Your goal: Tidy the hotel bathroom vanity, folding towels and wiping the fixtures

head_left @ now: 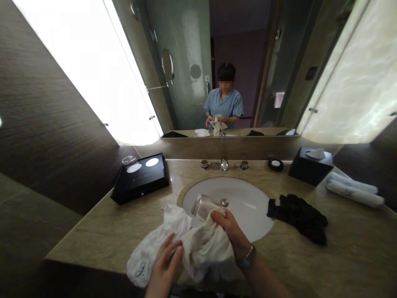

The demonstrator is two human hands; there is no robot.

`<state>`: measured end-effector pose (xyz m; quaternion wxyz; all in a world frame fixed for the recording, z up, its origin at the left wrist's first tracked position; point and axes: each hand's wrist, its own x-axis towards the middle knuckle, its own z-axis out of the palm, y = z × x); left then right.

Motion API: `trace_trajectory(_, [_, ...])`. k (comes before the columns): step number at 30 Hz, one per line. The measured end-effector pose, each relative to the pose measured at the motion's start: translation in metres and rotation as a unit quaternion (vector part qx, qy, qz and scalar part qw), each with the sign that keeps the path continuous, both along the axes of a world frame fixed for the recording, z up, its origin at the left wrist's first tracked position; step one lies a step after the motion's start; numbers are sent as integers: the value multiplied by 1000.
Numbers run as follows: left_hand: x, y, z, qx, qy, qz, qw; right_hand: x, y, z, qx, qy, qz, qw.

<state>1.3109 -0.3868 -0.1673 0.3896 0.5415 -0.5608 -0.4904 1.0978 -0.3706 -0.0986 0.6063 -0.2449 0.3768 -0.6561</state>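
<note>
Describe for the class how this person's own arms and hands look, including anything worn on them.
The left hand and right hand are both ungloved, and the forearms are uncovered. The right wrist wears a silver-toned band, perhaps a watch; whether the left wrist wears anything is unclear. The mirror shows short, light-blue sleeves.

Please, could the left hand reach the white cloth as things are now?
Probably yes: the left hand looks open, and the white cloth lies right beside it, with nothing visible between.
</note>
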Motion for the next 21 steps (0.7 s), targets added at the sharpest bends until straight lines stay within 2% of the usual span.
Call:
trace_trajectory(2, [1, -22, 35, -61, 26, 15, 998, 14, 11, 10, 1, -45, 54, 998])
trace_trajectory(4, [-9, -41, 72, -41, 132, -28, 990, 38, 15, 13, -16, -42, 98, 994])
trace_trajectory(6, [-23, -52, 97, 50, 227, -78, 970, 58, 11, 6, -80, 74, 96, 989])
trace_trajectory(7, [-29, -55, 102, 95, 249, -85, 960, 64, 6, 0, -135, 173, 93, 971])
trace_trajectory(8, [-32, -55, 103, 125, 257, -74, 955, 66, 0, -7, -196, 280, 100, 934])
trace_trajectory(9, [-34, -55, 100, 137, 255, -55, 956, 64, -7, -14, -251, 379, 118, 883])
trace_trajectory(10, [-33, -54, 95, 140, 249, -37, 958, 60, -13, -19, -296, 451, 145, 830])
trace_trajectory(11, [-31, -52, 89, 148, 245, -28, 958, 54, -18, -23, -325, 485, 175, 793])
trace_trajectory(12, [-28, -51, 84, 159, 250, -24, 955, 49, -21, -24, -330, 477, 190, 792])
trace_trajectory(13, [-25, -49, 80, 170, 262, -26, 950, 46, -21, -24, -313, 441, 187, 820])
trace_trajectory(15, [-19, -48, 78, 163, 283, -25, 945, 49, -15, -21, -247, 327, 164, 897])
trace_trajectory(16, [-17, -47, 80, 150, 289, -23, 945, 54, -12, -20, -210, 273, 153, 926])
trace_trajectory(17, [-16, -48, 83, 137, 296, -23, 945, 61, -9, -20, -181, 242, 136, 944])
trace_trajectory(18, [-15, -48, 86, 131, 300, -25, 944, 66, -7, -21, -174, 248, 120, 945])
trace_trajectory(19, [-16, -49, 89, 132, 300, -28, 944, 71, -7, -23, -194, 284, 113, 932])
trace_trajectory(21, [-20, -50, 89, 137, 291, -9, 947, 70, -13, -27, -268, 391, 129, 871])
